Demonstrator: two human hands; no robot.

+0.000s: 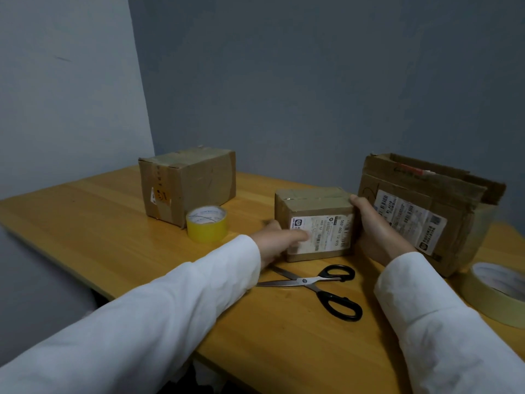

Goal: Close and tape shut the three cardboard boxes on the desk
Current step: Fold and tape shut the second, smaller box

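Observation:
A small closed cardboard box [314, 203] with a white label on its front stands mid-desk, a tape strip across its top. My left hand [277, 241] grips its left side, thumb across the label. My right hand [375, 231] holds its right side, thumb at the top corner. A medium box [190, 180], closed and taped, sits at the back left. A larger box [420, 211] at the right has its top flaps standing open. A yellow tape roll [206, 223] lies before the medium box. Black-handled scissors [321, 285] lie open in front of the small box.
A wide beige tape roll [494, 291] lies at the desk's right edge beside the larger box. The wooden desk [93, 223] meets grey walls at the back and left. Its front edge runs diagonally under my left sleeve.

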